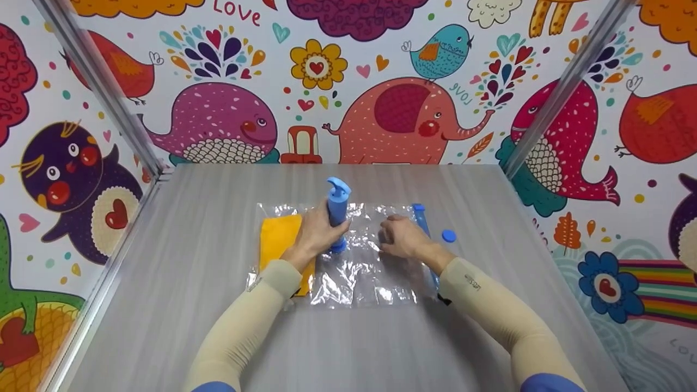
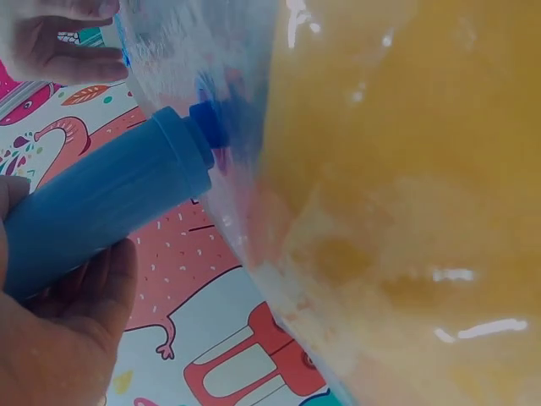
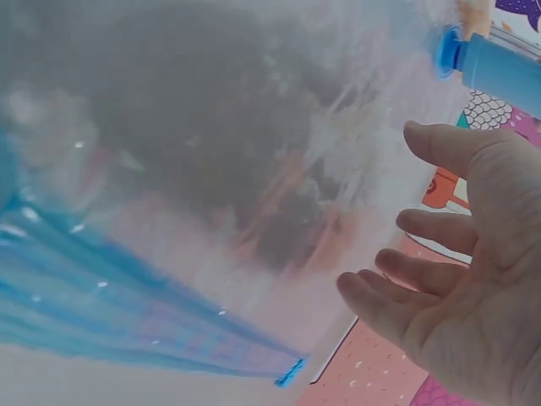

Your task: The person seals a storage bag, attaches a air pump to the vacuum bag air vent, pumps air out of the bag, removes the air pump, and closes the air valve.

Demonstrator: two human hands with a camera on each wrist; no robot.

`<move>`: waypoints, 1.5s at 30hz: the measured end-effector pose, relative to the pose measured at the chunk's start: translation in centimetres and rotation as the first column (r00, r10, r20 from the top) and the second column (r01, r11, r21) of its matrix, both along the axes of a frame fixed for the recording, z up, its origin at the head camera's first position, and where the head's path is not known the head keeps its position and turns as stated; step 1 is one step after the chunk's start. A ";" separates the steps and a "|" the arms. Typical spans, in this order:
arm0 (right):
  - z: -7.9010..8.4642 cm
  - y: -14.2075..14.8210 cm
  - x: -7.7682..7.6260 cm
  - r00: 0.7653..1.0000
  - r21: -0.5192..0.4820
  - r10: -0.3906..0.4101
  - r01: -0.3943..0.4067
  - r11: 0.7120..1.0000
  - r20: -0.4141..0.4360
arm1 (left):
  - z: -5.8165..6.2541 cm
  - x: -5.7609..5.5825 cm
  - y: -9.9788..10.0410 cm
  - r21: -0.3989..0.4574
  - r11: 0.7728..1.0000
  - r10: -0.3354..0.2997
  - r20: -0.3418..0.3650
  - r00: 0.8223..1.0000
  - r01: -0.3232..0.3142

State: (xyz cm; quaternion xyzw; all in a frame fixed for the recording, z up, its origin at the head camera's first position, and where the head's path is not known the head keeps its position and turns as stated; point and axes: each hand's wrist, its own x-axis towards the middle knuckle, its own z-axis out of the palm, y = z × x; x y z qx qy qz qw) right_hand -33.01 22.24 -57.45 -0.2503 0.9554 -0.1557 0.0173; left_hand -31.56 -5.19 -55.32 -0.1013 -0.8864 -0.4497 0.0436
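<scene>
My left hand [image 1: 318,231] grips the barrel of a blue hand pump [image 1: 338,209], which stands upright on a clear plastic vacuum bag [image 1: 362,267]. In the left wrist view the lower end of the pump [image 2: 110,194] meets a dark blue valve [image 2: 209,123] on the bag. A folded yellow cloth [image 1: 279,239] lies in the bag's left part. My right hand [image 1: 405,238] hovers by the bag's right part, fingers loosely bent and holding nothing; the right wrist view shows this hand [image 3: 473,245] with its fingers apart.
A blue zip strip [image 1: 420,215] runs along the bag's right edge, with a blue slider at its far end. Just right of it a round blue cap [image 1: 448,236] lies on the grey wooden table [image 1: 190,272]. Metal posts [image 1: 103,81] and printed walls stand around the table.
</scene>
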 end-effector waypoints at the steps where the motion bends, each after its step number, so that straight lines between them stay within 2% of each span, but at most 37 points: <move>1: 0.3 -0.2 0.1 1.000 -0.014 -0.002 0.002 1.000 -0.005 | 0.0 0.0 0.1 -0.001 1.000 -0.001 0.004 1.000 0.001; 7: 1.9 -1.7 0.1 0.998 -0.121 -0.034 0.028 0.992 -0.047 | 0.1 0.1 0.3 -0.010 1.000 -0.012 0.025 1.000 0.013; 13: 3.5 -3.2 0.0 0.998 -0.279 -0.042 0.028 0.960 -0.041 | 0.0 0.2 0.4 -0.038 0.999 -0.035 0.005 0.999 0.035; 15: 4.1 -3.6 0.0 0.999 -0.338 -0.043 0.033 0.941 -0.024 | 0.0 0.2 0.4 -0.044 0.998 -0.043 -0.002 0.999 0.043; 22: 5.8 -5.1 -0.3 0.998 -0.554 -0.017 0.048 0.831 0.062 | -0.3 0.0 0.3 -0.068 0.997 -0.047 -0.055 0.997 0.043; 25: 6.4 -5.9 -0.3 0.998 -0.588 -0.003 0.035 0.808 0.056 | -0.4 -0.1 0.3 -0.069 0.997 -0.048 -0.050 0.998 0.045; 32: 6.7 -7.7 -0.3 1.000 -0.610 0.021 -0.009 0.792 0.012 | -0.6 -0.1 -0.1 -0.040 0.998 -0.041 -0.012 0.999 0.040; 39: 7.1 -8.9 -0.3 1.000 -0.627 0.010 0.006 0.779 0.022 | -0.8 0.0 -0.1 -0.052 0.997 -0.049 -0.020 0.999 0.048; 45: 7.3 -9.6 -0.5 1.000 -0.608 0.002 -0.008 0.794 -0.010 | -1.0 0.1 -0.5 -0.036 0.999 -0.027 0.027 0.999 0.028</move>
